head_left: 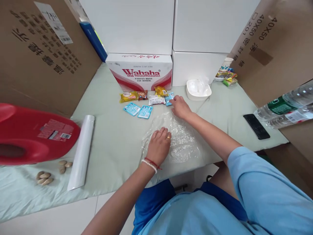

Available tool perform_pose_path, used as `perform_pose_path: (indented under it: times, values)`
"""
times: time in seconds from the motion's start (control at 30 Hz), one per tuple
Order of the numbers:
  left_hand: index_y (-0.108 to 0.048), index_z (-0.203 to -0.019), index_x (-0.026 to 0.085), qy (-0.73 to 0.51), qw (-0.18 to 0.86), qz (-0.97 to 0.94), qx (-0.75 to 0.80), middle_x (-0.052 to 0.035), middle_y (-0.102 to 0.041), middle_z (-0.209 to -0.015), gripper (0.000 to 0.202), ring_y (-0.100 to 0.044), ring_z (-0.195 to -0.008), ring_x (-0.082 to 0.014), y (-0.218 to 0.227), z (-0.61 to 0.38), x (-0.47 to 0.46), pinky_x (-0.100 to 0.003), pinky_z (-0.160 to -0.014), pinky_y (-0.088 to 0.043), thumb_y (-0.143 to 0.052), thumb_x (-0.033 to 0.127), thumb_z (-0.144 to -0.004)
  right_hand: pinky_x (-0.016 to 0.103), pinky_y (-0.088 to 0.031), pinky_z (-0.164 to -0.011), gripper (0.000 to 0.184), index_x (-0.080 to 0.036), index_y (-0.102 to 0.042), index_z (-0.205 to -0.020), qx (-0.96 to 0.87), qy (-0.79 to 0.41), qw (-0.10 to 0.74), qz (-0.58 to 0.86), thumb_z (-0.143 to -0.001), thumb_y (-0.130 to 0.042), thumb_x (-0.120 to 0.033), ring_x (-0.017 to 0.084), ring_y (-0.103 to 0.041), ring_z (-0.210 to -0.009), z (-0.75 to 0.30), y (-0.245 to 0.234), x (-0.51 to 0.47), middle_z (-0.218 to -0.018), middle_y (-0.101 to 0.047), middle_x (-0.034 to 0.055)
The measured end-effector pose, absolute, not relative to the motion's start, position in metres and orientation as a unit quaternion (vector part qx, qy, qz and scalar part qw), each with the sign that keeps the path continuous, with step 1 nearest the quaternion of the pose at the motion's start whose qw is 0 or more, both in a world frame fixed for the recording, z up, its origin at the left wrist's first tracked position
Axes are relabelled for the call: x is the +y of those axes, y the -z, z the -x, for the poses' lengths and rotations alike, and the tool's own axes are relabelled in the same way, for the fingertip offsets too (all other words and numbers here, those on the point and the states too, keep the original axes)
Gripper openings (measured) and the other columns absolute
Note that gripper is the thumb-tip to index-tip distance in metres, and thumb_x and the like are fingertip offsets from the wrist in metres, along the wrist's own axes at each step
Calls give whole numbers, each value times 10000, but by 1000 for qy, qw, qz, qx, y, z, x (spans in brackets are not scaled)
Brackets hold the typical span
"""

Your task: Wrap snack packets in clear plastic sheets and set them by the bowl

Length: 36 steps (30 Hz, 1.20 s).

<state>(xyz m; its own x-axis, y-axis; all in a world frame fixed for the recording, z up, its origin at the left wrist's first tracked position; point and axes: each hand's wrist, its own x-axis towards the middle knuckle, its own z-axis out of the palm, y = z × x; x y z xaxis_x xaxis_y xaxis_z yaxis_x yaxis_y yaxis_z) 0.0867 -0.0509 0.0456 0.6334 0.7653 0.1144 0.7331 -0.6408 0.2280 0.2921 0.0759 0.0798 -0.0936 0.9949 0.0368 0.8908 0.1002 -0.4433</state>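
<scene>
My left hand [159, 146] lies flat, fingers extended, on a crinkled sheet of clear plastic film or a clear bag [184, 143]; which of the two I cannot tell. Beyond it, my right hand [180, 107] has its fingers closed at the edge of a small blue snack packet [168, 98]. Left of that packet is a white packet [156, 100], with a yellow-orange packet [160, 91] behind. A brown-red packet [142, 95] and a long yellow packet [128, 96] continue the row. Two light-blue sachets [132, 109] lie in front.
Behind the snacks stands a Wahaha water carton [141, 73]. A white bowl [198, 90] holds clear plastic. On the right are a phone [256, 126] and plastic bottles [283, 106]. A white roll [81, 151], a red jug [36, 133] and several brown pebble-like pieces [44, 178] occupy the left.
</scene>
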Motion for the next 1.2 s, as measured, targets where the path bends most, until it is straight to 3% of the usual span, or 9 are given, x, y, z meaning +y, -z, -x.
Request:
perform_pose_path:
  times: [0.13, 0.2, 0.33, 0.57, 0.77, 0.87, 1.0, 1.1, 1.2]
  values:
    - [-520, -1574, 151, -88, 97, -870, 476, -184, -419, -1703, 529, -384, -1600, -336, -13, -96, -40, -607, -1310, -294, -427, 302, -1076, 511, -378, -1230, 528, -105, -558, -1548, -757, -55, 219, 613, -1060, -460, -282, 341, -480, -1443, -278, -57, 9, -1586, -541, 223]
    - [-439, -1633, 157, -104, 98, -861, 489, -176, -350, -1738, 579, -338, -1624, -331, -5, -91, -41, -636, -1330, -224, -375, 371, -1099, 526, -306, -1302, 651, -106, -429, -1645, -776, -78, 193, 595, -1083, -459, -434, 330, -342, -1591, -276, -34, -27, -1723, -393, 203]
    - [-341, -1683, 150, -87, 112, -836, 530, -177, -296, -1756, 654, -312, -1635, -338, -5, -65, -27, -697, -1329, -142, -319, 448, -1102, 607, -149, -1351, 718, -90, -358, -1682, -738, -100, 102, 659, -1102, -382, -512, 351, -204, -1675, -303, 0, -65, -1774, -293, 206]
    - [-326, -1694, 207, -47, 121, -826, 548, -132, -288, -1765, 656, -307, -1637, -328, -6, -23, -5, -744, -1315, -92, -294, 461, -1091, 607, -268, -1310, 626, -165, -486, -1621, -735, -95, 76, 667, -1096, -353, -479, 349, -377, -1598, -373, -8, -45, -1728, -416, 161]
    - [-303, -1699, 185, -52, 117, -829, 544, -134, -224, -1783, 680, -251, -1656, -329, -4, -27, -11, -765, -1306, -24, -289, 502, -1098, 498, -491, -1097, 451, -126, -704, -1348, -750, -64, 94, 651, -1054, -433, -333, 360, -638, -1210, -328, -55, 35, -1325, -721, 208]
    - [-296, -1702, 190, -44, 124, -830, 542, -132, -224, -1785, 682, -247, -1656, -335, -6, -27, -9, -765, -1306, -17, -299, 506, -1098, 454, -526, -1020, 445, -178, -655, -1426, -813, -61, 66, 576, -1036, -460, -266, 346, -600, -1302, -274, -72, 91, -1435, -668, 175]
    - [-300, -1703, 211, -46, 129, -825, 548, -118, -231, -1786, 685, -222, -1662, -350, -9, -27, -10, -774, -1302, -22, -327, 521, -1093, 487, -525, -987, 597, -153, -464, -1610, -801, -33, 15, 598, -1015, -409, -139, 361, -628, -1304, -223, -74, 147, -1538, -576, 238]
    - [-320, -1697, 221, -54, 135, -820, 553, -97, -241, -1785, 695, -158, -1676, -372, -10, -28, -11, -798, -1289, -19, -356, 545, -1083, 508, -524, -964, 512, -124, -561, -1519, -780, -36, -13, 625, -1033, -403, -155, 374, -689, -1188, -218, -74, 161, -1455, -627, 262]
    - [-323, -1697, 229, -65, 145, -819, 552, -91, -246, -1784, 698, -152, -1676, -381, -8, -28, -11, -802, -1285, 10, -358, 558, -1082, 488, -528, -959, 441, -156, -636, -1438, -770, -28, 53, 635, -1030, -543, -296, 389, -684, -1179, -234, -84, 146, -1397, -684, 215]
